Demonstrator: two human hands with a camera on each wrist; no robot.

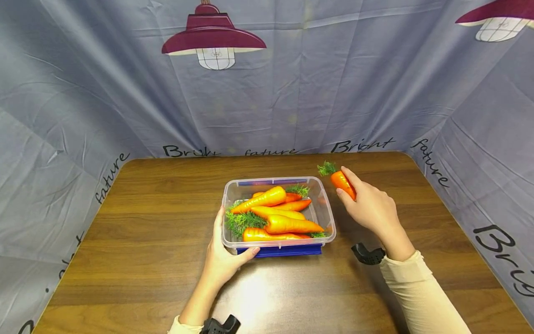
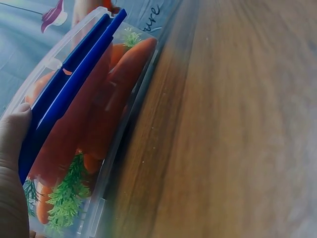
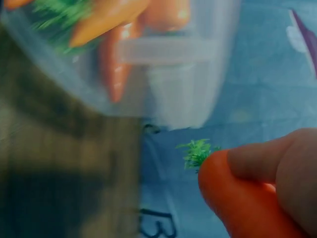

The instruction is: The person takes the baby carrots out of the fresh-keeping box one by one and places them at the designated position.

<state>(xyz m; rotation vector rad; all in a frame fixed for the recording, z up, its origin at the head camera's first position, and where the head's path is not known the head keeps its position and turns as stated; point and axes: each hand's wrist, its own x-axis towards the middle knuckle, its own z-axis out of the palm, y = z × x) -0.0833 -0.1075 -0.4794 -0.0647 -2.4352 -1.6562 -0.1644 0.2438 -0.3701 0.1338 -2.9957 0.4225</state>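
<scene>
A clear plastic food box (image 1: pixel 329 208) with blue clip latches (image 1: pixel 288 250) stands on the table, lidless, holding several orange carrots (image 1: pixel 292 224) with green leafy tops. My left hand (image 1: pixel 223 260) grips its front left corner, thumb at the front rim near the blue latch (image 2: pixel 74 84) and fingers along the left side, partly hidden. To the right of the box, my right hand (image 1: pixel 373 206) holds one more carrot (image 1: pixel 343 184) between thumb and fingers, its green top pointing away. In the right wrist view this carrot (image 3: pixel 237 198) appears close up, apart from the box.
The brown wooden table (image 1: pixel 158 222) extends on all sides of the box. Behind it and at both sides hangs a grey-blue curtain (image 1: pixel 283 93) printed with lamps and lettering. A black wrist device (image 1: pixel 367 254) sits on each wrist.
</scene>
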